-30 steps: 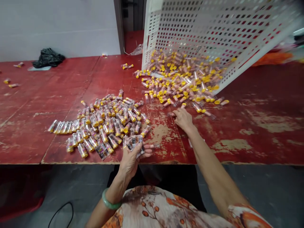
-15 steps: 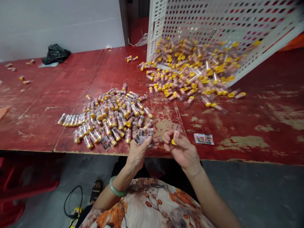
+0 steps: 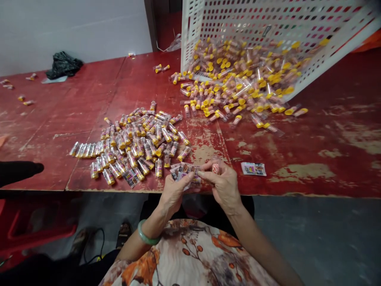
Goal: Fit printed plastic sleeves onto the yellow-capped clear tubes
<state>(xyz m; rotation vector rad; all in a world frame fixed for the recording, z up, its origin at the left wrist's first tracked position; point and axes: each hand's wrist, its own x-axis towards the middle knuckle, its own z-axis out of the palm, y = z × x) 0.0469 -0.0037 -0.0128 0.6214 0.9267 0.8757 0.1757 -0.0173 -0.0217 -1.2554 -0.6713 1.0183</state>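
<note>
Near the table's front edge my left hand (image 3: 174,190) is closed on a few printed paper slips (image 3: 186,171), thumb on top. My right hand (image 3: 224,184) pinches the right edge of the slips with thumb and finger, and its curled fingers also hold a small clear tube (image 3: 215,168) with red-and-white contents. Left of my hands lies a pile of clear tubes with yellow caps (image 3: 139,139), with a printed slip (image 3: 131,177) at its front. More printed slips (image 3: 253,169) lie to the right of my right hand.
A tipped white perforated basket (image 3: 192,35) at the back right spills many yellow-capped tubes (image 3: 220,95) onto the red table (image 3: 89,91). A black plastic bag (image 3: 64,64) lies at the back left. A dark sleeve or arm (image 3: 20,172) reaches in at the left edge.
My right hand has moved left to the slips and now pinches them, the tube turned in its fingers. A dark shape has entered at the left. The view has shifted slightly.
</note>
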